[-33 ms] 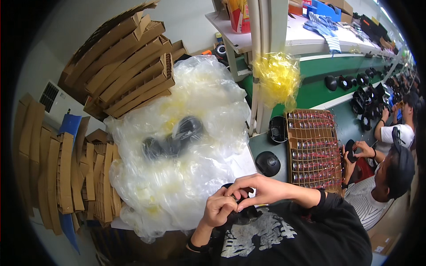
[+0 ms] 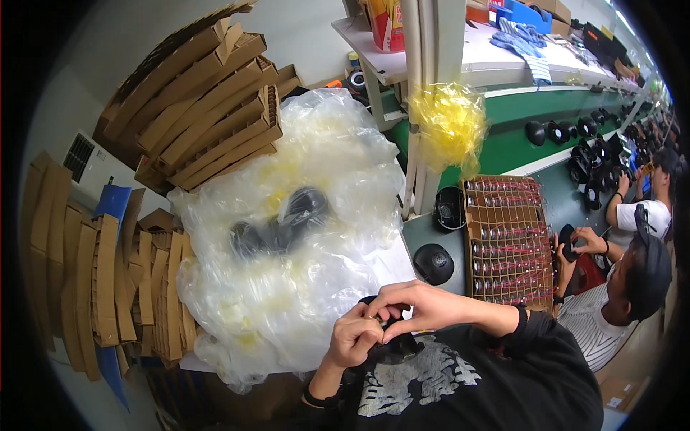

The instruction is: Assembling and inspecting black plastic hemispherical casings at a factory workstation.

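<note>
On the right, a gridded cardboard tray [image 2: 468, 248] is holding rows of round metallic parts [image 2: 503, 250] with red wires; just left of it, an open black housing [image 2: 451, 209] and, nearer, a smooth black dome [image 2: 433, 264] with a perforated patch are resting on the dark green bench [image 2: 422, 233]; at centre, crumpled, glossy clear plastic [image 2: 287, 302] is spreading over a white surface [image 2: 394, 262], dark rounded pieces [image 2: 305, 206] showing through, whether inside or beneath it one cannot tell; on the left, stiff brown cardboard trays [image 2: 215, 136] are standing stacked; a crinkled yellow plastic bundle [image 2: 447, 126] is hanging far right of centre; near, the left hand [image 2: 353, 339] and right hand [image 2: 419, 305] are gripping a black part [image 2: 400, 347] before the chest with bent fingers, its form being largely hidden.
</note>
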`<state>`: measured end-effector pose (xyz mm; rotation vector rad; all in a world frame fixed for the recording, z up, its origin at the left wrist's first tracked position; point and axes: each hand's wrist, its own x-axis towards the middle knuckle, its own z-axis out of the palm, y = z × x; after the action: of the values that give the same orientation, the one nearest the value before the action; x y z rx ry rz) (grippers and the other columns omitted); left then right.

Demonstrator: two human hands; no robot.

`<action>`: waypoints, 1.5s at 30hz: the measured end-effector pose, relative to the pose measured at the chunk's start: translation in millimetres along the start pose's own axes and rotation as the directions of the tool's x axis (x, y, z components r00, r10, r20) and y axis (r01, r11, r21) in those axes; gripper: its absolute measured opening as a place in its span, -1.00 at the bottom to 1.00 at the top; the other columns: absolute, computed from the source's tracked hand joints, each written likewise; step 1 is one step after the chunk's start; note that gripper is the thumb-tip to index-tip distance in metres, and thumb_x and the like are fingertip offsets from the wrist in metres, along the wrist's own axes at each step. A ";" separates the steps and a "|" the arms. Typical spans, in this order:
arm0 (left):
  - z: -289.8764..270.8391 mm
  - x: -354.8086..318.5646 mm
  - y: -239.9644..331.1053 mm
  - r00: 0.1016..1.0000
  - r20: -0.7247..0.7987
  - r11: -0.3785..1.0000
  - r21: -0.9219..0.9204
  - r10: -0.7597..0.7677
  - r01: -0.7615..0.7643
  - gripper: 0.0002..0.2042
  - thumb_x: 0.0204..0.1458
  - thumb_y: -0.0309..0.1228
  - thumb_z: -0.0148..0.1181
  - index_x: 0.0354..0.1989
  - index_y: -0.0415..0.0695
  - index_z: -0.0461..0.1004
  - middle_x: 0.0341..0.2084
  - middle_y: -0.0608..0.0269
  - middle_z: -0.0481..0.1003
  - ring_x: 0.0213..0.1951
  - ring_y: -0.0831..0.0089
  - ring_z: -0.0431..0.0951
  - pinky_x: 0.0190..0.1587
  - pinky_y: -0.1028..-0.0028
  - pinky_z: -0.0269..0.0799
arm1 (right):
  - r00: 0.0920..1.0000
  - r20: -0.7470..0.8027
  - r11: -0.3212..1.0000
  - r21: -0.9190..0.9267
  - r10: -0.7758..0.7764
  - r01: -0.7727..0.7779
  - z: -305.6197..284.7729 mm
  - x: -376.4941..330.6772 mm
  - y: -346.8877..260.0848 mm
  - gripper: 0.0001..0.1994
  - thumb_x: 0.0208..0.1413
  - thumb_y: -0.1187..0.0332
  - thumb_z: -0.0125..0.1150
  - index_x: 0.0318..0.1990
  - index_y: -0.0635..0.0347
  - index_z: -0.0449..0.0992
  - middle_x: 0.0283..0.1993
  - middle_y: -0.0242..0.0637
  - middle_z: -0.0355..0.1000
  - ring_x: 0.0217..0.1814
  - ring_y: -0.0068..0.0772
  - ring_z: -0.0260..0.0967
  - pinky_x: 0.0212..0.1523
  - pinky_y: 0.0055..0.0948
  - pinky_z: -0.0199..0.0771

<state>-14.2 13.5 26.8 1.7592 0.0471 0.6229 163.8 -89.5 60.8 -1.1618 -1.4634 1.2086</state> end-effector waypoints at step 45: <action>-13.0 7.1 16.7 0.994 -0.082 0.908 0.418 0.079 -0.038 -0.42 0.18 0.07 -0.24 -0.54 -0.24 0.43 -0.63 0.16 0.41 -0.52 0.18 0.36 -0.35 0.37 0.26 | 0.896 -0.445 0.890 0.406 -0.006 0.207 20.3 -19.3 9.5 -0.59 -0.04 0.60 0.30 -0.06 0.19 0.26 -0.36 -0.37 0.47 -0.36 -0.67 0.36 -0.35 -0.62 0.29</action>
<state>-18.5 22.7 46.6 2.1473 0.2087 0.7849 148.3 -110.9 47.4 -0.9355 -0.8427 1.0467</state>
